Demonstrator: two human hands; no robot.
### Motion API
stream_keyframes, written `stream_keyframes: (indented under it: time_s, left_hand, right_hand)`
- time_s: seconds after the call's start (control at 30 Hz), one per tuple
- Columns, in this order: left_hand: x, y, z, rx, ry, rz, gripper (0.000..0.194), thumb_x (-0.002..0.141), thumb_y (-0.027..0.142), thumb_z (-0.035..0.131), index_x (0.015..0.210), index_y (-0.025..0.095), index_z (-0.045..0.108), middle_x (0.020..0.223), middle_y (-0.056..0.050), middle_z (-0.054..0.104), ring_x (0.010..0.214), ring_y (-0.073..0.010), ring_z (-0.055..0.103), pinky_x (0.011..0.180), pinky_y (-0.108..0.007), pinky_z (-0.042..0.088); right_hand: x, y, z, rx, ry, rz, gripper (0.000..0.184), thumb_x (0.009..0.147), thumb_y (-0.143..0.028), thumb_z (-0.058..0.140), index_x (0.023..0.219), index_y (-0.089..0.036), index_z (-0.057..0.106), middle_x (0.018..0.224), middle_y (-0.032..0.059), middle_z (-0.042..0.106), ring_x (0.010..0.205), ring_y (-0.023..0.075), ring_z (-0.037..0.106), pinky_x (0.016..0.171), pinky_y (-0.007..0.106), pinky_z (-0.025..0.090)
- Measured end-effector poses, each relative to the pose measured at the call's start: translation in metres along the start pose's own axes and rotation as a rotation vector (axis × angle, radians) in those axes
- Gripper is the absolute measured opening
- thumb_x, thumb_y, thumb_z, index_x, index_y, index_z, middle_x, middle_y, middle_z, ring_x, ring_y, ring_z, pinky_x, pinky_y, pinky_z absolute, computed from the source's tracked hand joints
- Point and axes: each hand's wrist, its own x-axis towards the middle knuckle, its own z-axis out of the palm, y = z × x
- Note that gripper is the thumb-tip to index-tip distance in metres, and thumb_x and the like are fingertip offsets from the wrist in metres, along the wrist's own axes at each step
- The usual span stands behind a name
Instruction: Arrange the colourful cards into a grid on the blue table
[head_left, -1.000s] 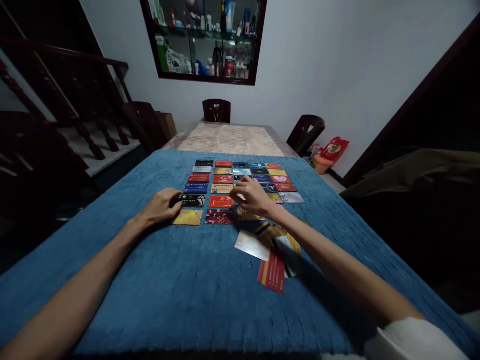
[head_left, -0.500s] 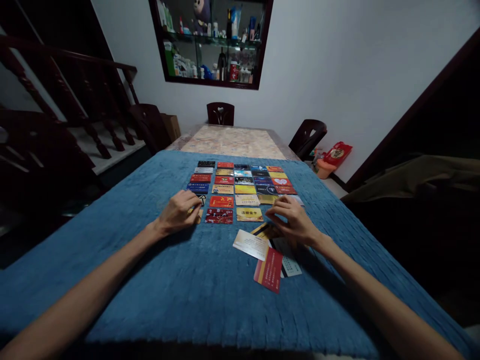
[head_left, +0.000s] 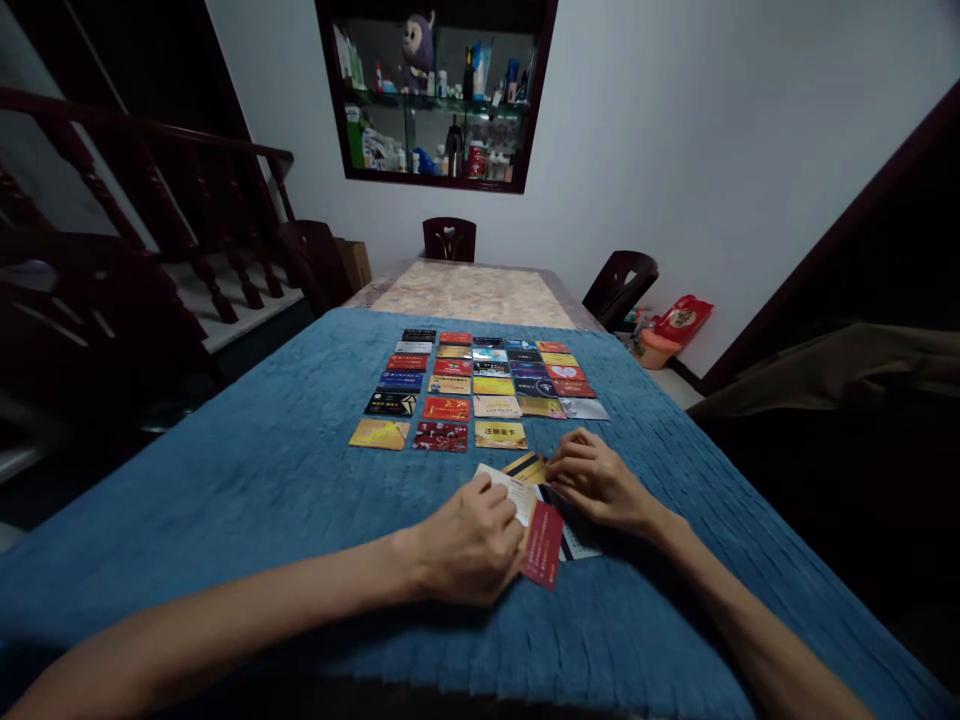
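Note:
My left hand rests over the loose cards near the front of the table, its fingers curled on the whitish card and beside the red card; what its fingertips hold, if anything, is hidden. Just to the right, my right hand is bent with fingers drawn together by the gold card with a black stripe. A pale card with a dark stripe lies partly under that hand. Beyond them, several cards lie face up in rows, among them a yellow card and a gold card with black characters.
A blue textured cloth covers the near part of the table; the far part has a patterned top. Dark chairs stand round it. To the right are a red bag and an orange bin.
My left hand has left the yellow card at the near left corner of the rows and come right to the loose cards. My right hand has drawn slightly nearer. The view has tilted up a little.

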Motion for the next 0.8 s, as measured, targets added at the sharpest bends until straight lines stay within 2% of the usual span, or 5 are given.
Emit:
stream_keyframes:
  time_s: [0.17,0.33,0.43,0.53,0.8]
  left_hand:
    - [0.004,0.029,0.009,0.027,-0.069,0.008,0.040,0.089,0.046,0.056,0.074,0.010,0.066,0.069,-0.012,0.062,0.068,-0.0246,0.056,0.066,-0.040,0.038]
    - [0.007,0.038,0.017,0.040,-0.054,0.018,0.031,0.090,0.038,0.059,0.075,0.012,0.066,0.074,-0.011,0.063,0.072,-0.0252,0.056,0.064,-0.039,0.035]
    - [0.013,0.040,0.022,0.051,-0.047,0.044,0.021,0.088,0.029,0.060,0.077,0.013,0.066,0.078,-0.011,0.063,0.074,-0.0252,0.056,0.064,-0.039,0.034]
    - [0.021,0.039,0.024,0.035,-0.072,0.060,0.019,0.086,0.028,0.060,0.081,0.011,0.067,0.083,-0.013,0.063,0.078,-0.0257,0.055,0.070,-0.041,0.037]
    - [0.042,0.025,0.022,-0.077,-0.223,0.018,0.050,0.086,0.052,0.062,0.103,0.005,0.064,0.100,-0.017,0.065,0.094,-0.0295,0.056,0.079,-0.040,0.042]
  right_hand:
    - [-0.004,-0.007,-0.003,0.015,-0.043,0.006,0.012,0.091,-0.026,0.059,0.090,-0.021,0.070,0.091,0.0087,0.070,0.095,0.0249,0.053,0.083,0.044,0.046]
    - [-0.004,-0.007,-0.003,0.029,-0.085,0.029,0.013,0.091,-0.028,0.060,0.091,-0.022,0.071,0.093,0.0094,0.070,0.097,0.0259,0.053,0.084,0.045,0.046]
    - [-0.004,-0.007,-0.004,0.033,-0.098,0.033,0.015,0.092,-0.028,0.058,0.091,-0.022,0.072,0.094,0.0093,0.070,0.097,0.0256,0.053,0.085,0.045,0.046]
    - [-0.005,-0.004,-0.005,0.033,-0.097,0.047,0.015,0.092,-0.027,0.058,0.091,-0.022,0.072,0.095,0.0095,0.071,0.097,0.0254,0.053,0.087,0.046,0.046]
    - [-0.009,0.004,-0.009,0.066,-0.076,0.070,0.017,0.093,-0.024,0.057,0.095,-0.022,0.073,0.099,0.0089,0.072,0.098,0.0248,0.052,0.089,0.045,0.047]
